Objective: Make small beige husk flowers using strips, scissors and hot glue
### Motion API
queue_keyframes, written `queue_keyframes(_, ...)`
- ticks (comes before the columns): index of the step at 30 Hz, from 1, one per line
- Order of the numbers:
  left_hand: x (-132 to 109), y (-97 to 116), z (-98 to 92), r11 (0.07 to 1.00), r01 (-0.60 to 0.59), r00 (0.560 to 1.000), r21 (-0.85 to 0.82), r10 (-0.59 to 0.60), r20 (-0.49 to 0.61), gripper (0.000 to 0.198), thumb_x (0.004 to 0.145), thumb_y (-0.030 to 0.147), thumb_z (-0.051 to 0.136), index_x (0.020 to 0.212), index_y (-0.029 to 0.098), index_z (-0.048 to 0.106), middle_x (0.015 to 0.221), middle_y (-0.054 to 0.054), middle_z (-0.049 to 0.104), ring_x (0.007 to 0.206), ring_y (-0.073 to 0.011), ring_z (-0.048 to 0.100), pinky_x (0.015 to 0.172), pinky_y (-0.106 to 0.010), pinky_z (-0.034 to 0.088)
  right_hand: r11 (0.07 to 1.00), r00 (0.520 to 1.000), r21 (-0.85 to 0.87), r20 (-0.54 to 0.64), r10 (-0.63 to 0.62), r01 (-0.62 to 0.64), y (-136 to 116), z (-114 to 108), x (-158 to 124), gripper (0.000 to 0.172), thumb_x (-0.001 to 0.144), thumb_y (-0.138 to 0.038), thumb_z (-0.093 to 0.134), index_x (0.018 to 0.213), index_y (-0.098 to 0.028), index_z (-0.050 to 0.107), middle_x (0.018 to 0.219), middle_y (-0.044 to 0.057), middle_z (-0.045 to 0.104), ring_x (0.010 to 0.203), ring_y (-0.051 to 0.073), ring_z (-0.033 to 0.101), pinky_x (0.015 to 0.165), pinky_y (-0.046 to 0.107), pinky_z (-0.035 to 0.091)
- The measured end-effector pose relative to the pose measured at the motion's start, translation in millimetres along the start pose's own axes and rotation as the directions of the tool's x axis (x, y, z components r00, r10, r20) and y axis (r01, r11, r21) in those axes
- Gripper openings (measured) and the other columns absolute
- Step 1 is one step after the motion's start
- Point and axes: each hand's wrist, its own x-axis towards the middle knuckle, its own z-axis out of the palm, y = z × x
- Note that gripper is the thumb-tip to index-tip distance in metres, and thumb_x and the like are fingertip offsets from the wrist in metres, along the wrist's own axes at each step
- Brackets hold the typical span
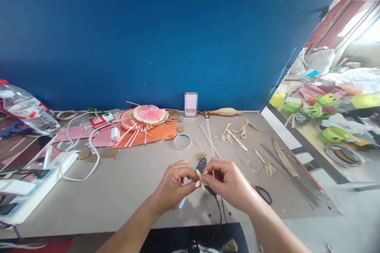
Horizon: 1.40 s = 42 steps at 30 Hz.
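Observation:
A small cream-coloured flower with pointed petals is held between both hands over the grey table. My left hand pinches its left side between thumb and fingers. On the other side, my right hand has thumb and fingertips closed at the petals. Beneath and just behind the flower lies a dark speckled tool with a black cable running toward the table's front edge. A round brown disc sits just beyond the tool.
Pink paper fans lie on an orange sheet at the back. A power strip and bottle stand left. Dried husks, thin stems and a pen lie right. A blue panel rises behind.

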Motion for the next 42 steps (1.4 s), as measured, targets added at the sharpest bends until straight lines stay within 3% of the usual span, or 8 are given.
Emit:
queue_keyframes(9, 1.5, -2.1, -1.6, 1.0, -0.019, 1.0, 0.007, 0.019, -0.001, 0.011, 0.069, 0.013, 0.06, 0.059, 0.017, 0.061, 0.054, 0.0, 0.056, 0.055, -0.0105, 0.045, 0.052, -0.02, 0.035, 0.964, 0.948, -0.122, -0.192, -0.256, 0.235, -10.3, -0.3, -7.8, 0.011, 0.07, -0.01, 0.051, 0.065, -0.018, 0.057, 0.062, -0.002, 0.05, 0.051, 0.007, 0.041, 0.047, 0.02, 0.03)
queue_keyframes(14, 0.8, -8.9, 2.2, 0.948, 0.183, 0.973, -0.26, -0.213, -0.09, 0.015, 0.068, 0.021, 0.064, 0.055, 0.016, 0.058, 0.054, 0.002, 0.052, 0.055, -0.0096, 0.046, 0.052, -0.02, 0.036, 0.959, 0.883, 0.052, -0.405, -0.235, 0.279, 5.0, 7.5, -11.6, 0.01, 0.075, -0.014, 0.048, 0.068, -0.017, 0.055, 0.061, -0.002, 0.048, 0.052, 0.009, 0.042, 0.049, 0.02, 0.034)
queue_keyframes(18, -0.1, -13.4, 12.3, 0.735, 0.284, 0.904, -0.616, -0.419, -0.083, 0.018, 0.061, 0.027, 0.071, 0.06, 0.015, 0.057, 0.06, 0.001, 0.056, 0.058, -0.0102, 0.051, 0.056, -0.021, 0.042, 0.995, 0.96, 0.035, -0.265, -0.085, 0.097, 25.2, 25.1, -8.0, 0.014, 0.071, -0.016, 0.054, 0.083, -0.019, 0.061, 0.069, -0.002, 0.05, 0.05, 0.007, 0.038, 0.046, 0.019, 0.032)
queue_keyframes(24, 0.9, -11.2, 20.8, 0.618, 0.315, 0.897, -0.721, -0.442, 0.013, 0.018, 0.058, 0.025, 0.074, 0.062, 0.014, 0.06, 0.065, 0.0, 0.059, 0.06, -0.0099, 0.052, 0.056, -0.02, 0.042, 0.995, 0.976, -0.032, -0.193, -0.1, 0.095, 37.0, 35.6, -1.2, 0.01, 0.074, -0.018, 0.054, 0.07, -0.017, 0.063, 0.066, -0.002, 0.048, 0.053, 0.008, 0.04, 0.049, 0.02, 0.031)
queue_keyframes(32, 0.6, -17.8, 23.6, 0.745, 0.372, 0.907, -0.554, -0.418, 0.047, 0.014, 0.066, 0.027, 0.067, 0.069, 0.014, 0.063, 0.069, -0.002, 0.059, 0.063, -0.0113, 0.053, 0.06, -0.021, 0.043, 0.99, 0.955, -0.033, -0.259, -0.143, 0.139, 40.9, 33.6, 2.7, 0.016, 0.076, -0.02, 0.053, 0.062, -0.016, 0.059, 0.059, -0.003, 0.046, 0.052, 0.008, 0.04, 0.048, 0.019, 0.03)
queue_keyframes(36, 1.8, -25.1, 23.4, 0.799, 0.337, 0.919, -0.497, -0.394, -0.01, 0.014, 0.068, 0.028, 0.065, 0.067, 0.014, 0.064, 0.066, -0.001, 0.058, 0.059, -0.0103, 0.051, 0.056, -0.02, 0.042, 0.982, 0.976, -0.136, -0.158, -0.15, 0.129, 45.9, 26.7, 7.9, 0.01, 0.075, -0.02, 0.055, 0.073, -0.017, 0.064, 0.063, -0.003, 0.053, 0.054, 0.008, 0.045, 0.05, 0.018, 0.033)
queue_keyframes(38, 2.5, -31.9, 22.5, 0.822, 0.327, 0.917, -0.466, -0.395, -0.055, 0.012, 0.068, 0.027, 0.065, 0.068, 0.014, 0.064, 0.065, -0.001, 0.058, 0.058, -0.01, 0.051, 0.055, -0.019, 0.041, 0.968, 0.99, -0.239, -0.101, -0.101, 0.075, 54.6, 13.7, 17.0, 0.016, 0.074, -0.022, 0.056, 0.088, -0.021, 0.064, 0.072, -0.003, 0.059, 0.057, 0.009, 0.049, 0.054, 0.018, 0.037)
queue_keyframes(42, 5.8, -47.2, 21.9, 0.868, 0.298, 0.91, -0.397, -0.384, -0.155, 0.013, 0.068, 0.027, 0.065, 0.065, 0.014, 0.064, 0.063, 0.0, 0.055, 0.058, -0.0097, 0.051, 0.052, -0.018, 0.039, 0.844, 0.945, -0.482, -0.317, 0.083, -0.236, 84.4, -30.0, 50.8, 0.017, 0.078, -0.023, 0.049, 0.084, -0.019, 0.064, 0.082, 0.002, 0.061, 0.074, 0.013, 0.056, 0.069, 0.022, 0.04)
